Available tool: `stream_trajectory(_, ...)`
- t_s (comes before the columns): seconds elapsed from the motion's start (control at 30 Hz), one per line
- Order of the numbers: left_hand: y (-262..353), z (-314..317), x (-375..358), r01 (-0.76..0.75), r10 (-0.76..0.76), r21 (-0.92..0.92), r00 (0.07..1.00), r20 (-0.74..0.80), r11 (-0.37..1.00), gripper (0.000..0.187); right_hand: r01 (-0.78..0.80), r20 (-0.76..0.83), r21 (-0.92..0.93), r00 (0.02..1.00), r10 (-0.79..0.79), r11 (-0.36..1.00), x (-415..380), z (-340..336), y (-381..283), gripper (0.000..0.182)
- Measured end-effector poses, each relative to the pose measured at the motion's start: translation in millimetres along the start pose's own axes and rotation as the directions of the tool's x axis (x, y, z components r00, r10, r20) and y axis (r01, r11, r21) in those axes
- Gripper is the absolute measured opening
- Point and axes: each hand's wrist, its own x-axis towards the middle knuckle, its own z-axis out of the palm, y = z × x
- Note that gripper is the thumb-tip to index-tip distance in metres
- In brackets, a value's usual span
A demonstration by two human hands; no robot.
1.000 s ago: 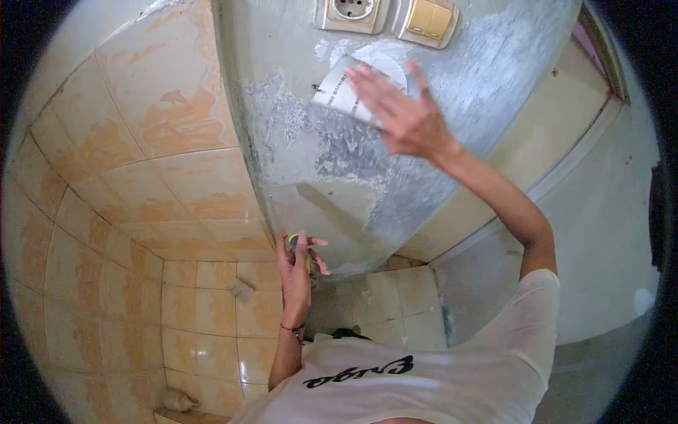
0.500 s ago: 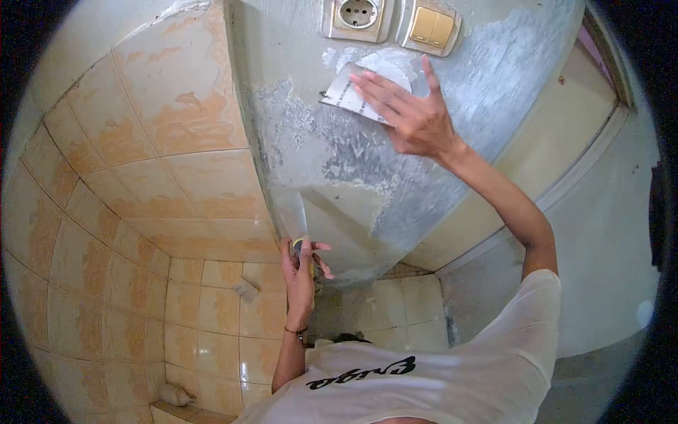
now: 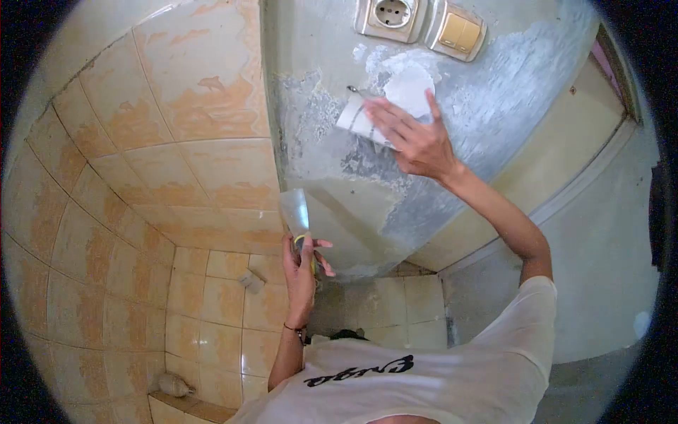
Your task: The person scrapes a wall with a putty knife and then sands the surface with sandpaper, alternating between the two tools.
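Observation:
My right hand (image 3: 413, 138) presses a folded sheet of sandpaper (image 3: 357, 116) flat against the grey plastered wall (image 3: 332, 177), just below a white filler patch (image 3: 409, 81). My left hand (image 3: 300, 272) is lower down, closed around the yellow-ended handle of a putty knife (image 3: 295, 212), whose pale blade points up beside the wall's corner edge.
A wall socket (image 3: 392, 14) and a beige light switch (image 3: 459, 28) sit above the patch. Orange-stained tiles (image 3: 176, 127) cover the wall to the left and continue down to the tiled floor (image 3: 381, 304). A pale door frame (image 3: 565, 141) runs along the right.
My right hand has slid the sandpaper down and a little left over the wall, uncovering more of the white patch. My left hand has raised the putty knife so its blade shows.

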Motion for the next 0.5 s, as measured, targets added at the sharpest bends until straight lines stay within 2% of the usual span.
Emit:
stream_trajectory(0.07,-4,-6,6,0.004,-0.004,0.001,1.000,0.007,1.000,0.033,-0.009,-0.040,-0.013,0.999,0.008,1.000,4,3,2,0.065)
stream_trajectory(0.13,-8,-10,-1,0.032,-0.032,0.010,0.999,0.006,0.999,0.033,0.012,0.048,-0.010,0.999,-0.012,1.000,-2,7,-15,0.066)
stream_trajectory(0.17,-7,-11,-1,0.026,-0.026,0.006,0.999,0.019,1.000,0.033,0.011,0.040,-0.012,0.999,-0.011,1.000,-2,6,-17,0.066)
stream_trajectory(0.23,-4,-8,5,0.012,-0.012,-0.006,1.000,0.028,1.000,0.033,-0.084,0.029,0.046,0.996,0.082,0.995,-2,4,-14,0.066)
stream_trajectory(0.37,3,-10,6,0.026,-0.026,0.019,1.000,-0.005,0.999,0.032,-0.011,-0.029,0.064,1.000,0.013,0.998,-2,8,-11,0.065)
stream_trajectory(0.43,5,-8,4,0.033,-0.033,0.021,0.999,-0.015,0.999,0.032,-0.097,0.071,0.043,0.993,0.094,0.994,-4,6,-22,0.065)
stream_trajectory(0.5,12,-11,3,0.026,-0.027,0.050,1.000,0.009,0.998,0.032,-0.110,0.019,0.069,0.994,0.109,0.992,-5,5,-17,0.065)
